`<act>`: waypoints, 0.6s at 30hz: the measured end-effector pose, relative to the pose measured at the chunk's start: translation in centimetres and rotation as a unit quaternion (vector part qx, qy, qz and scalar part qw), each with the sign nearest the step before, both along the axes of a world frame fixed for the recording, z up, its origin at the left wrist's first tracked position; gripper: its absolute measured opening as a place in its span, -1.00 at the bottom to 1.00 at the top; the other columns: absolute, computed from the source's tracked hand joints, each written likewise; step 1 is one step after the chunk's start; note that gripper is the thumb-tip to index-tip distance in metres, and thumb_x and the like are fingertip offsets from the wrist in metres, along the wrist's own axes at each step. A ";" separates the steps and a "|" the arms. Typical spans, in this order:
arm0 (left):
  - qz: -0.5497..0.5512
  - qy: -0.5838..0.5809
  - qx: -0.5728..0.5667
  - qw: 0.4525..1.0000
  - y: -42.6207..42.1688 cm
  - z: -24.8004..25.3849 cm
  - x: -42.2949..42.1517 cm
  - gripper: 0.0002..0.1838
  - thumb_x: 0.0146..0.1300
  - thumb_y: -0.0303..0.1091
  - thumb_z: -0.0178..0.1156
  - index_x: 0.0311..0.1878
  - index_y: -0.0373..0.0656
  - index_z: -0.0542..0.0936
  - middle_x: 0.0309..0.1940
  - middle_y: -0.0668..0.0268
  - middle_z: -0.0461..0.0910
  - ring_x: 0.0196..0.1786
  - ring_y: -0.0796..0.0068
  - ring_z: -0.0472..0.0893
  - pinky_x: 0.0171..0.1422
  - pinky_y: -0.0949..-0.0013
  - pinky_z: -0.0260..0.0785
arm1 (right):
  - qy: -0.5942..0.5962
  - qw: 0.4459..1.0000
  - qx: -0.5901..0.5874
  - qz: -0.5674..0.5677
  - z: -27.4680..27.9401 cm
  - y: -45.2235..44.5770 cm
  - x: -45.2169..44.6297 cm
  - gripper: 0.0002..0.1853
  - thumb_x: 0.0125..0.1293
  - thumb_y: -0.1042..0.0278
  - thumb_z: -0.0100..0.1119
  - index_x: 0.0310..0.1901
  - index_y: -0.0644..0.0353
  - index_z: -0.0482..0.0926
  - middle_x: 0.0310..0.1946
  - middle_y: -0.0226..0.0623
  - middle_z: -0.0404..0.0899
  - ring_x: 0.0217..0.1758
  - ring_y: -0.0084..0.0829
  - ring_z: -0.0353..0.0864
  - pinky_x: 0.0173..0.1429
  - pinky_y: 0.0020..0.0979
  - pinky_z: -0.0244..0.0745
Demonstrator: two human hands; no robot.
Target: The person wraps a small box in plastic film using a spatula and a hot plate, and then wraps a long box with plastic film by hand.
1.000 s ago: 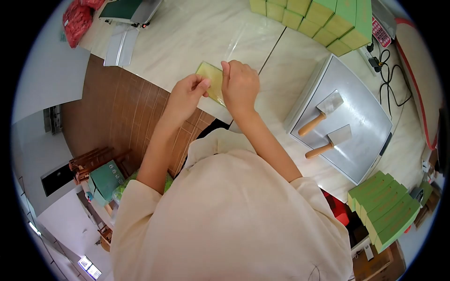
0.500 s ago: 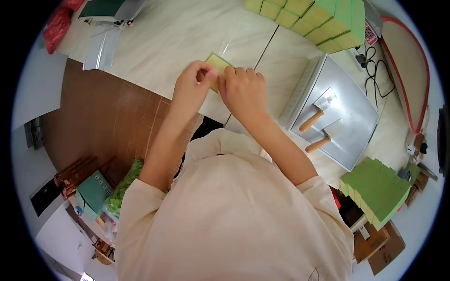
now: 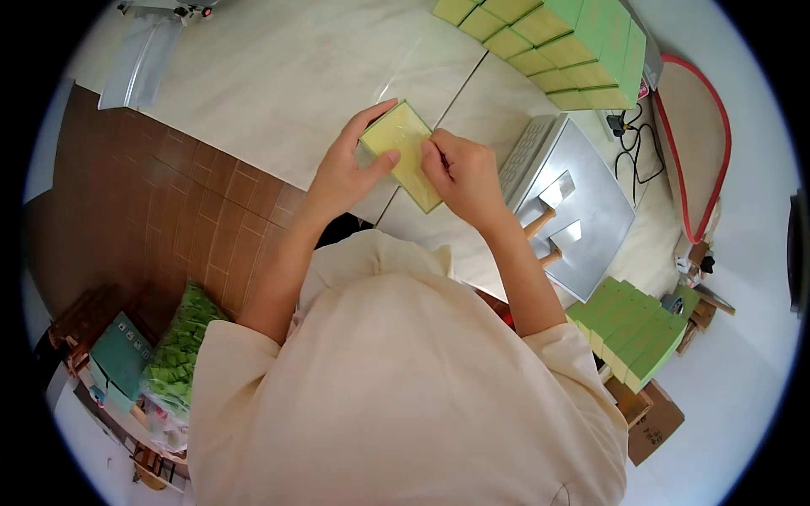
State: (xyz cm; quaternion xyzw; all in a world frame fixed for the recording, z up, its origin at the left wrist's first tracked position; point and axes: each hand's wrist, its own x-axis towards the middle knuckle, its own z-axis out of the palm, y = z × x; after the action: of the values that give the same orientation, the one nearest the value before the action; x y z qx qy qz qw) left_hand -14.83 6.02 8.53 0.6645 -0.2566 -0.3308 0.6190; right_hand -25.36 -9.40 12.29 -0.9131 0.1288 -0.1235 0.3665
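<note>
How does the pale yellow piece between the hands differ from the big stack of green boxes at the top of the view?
The pale yellow piece is single, while the box stack has many.
The piece is off at the hands; the stack stands on the table.
The piece shows a broad yellow face with thin green edges; the stack shows large green sides.
Both combine green and yellow.

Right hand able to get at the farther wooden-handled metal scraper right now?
Probably yes, once the right hand leaves the flat yellow box; the scraper lies close by, blade uncovered.
</note>
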 end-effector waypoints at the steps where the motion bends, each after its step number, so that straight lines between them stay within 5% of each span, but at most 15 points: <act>1: -0.027 -0.039 0.009 0.999 -0.1 0.4 0.6 -0.40 0.30 -0.46 0.23 0.41 -0.13 0.34 0.27 0.26 0.46 0.31 0.43 0.42 0.41 0.34 0.23 | -0.003 1.000 0.003 0.010 0.0 -0.1 0.0 -0.77 0.24 0.43 0.19 -0.54 0.18 0.41 -0.73 -0.23 0.37 -0.67 -0.18 0.39 -0.55 -0.23 0.27; 8: -0.155 -0.214 0.051 0.963 -2.4 2.0 3.7 -0.50 0.19 -0.50 0.29 0.23 0.02 0.58 0.19 0.28 0.53 0.10 0.28 0.57 0.21 0.30 0.42 | -0.014 0.998 -0.055 0.025 0.2 0.0 0.2 -0.75 0.25 0.40 0.20 -0.55 0.16 0.40 -0.74 -0.27 0.40 -0.69 -0.23 0.40 -0.57 -0.26 0.28; 13: -0.202 -0.288 0.126 0.928 -2.3 3.4 4.5 -0.58 0.20 -0.48 0.28 0.16 0.01 0.63 0.11 0.36 0.59 -0.04 0.34 0.64 0.00 0.33 0.52 | 0.076 0.966 -0.232 -0.082 0.3 3.0 0.4 -0.74 0.25 0.33 0.24 -0.54 0.13 0.41 -0.71 -0.38 0.44 -0.68 -0.34 0.45 -0.58 -0.32 0.32; 18: -0.202 -0.477 0.063 0.853 -2.6 2.0 4.7 -0.64 0.24 -0.51 0.23 0.11 -0.03 0.64 0.01 0.35 0.65 -0.12 0.35 0.69 -0.09 0.36 0.58 | 0.022 0.982 -0.180 -0.055 -0.2 2.0 0.7 -0.76 0.24 0.35 0.24 -0.51 0.14 0.40 -0.67 -0.34 0.44 -0.64 -0.28 0.46 -0.58 -0.28 0.31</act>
State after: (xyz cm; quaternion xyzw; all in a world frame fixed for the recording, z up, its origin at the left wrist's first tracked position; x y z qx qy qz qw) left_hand -10.10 3.42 10.52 0.7117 -0.6273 -0.1066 0.2976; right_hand -24.71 -7.37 12.10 -0.9582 0.1622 -0.1446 0.1859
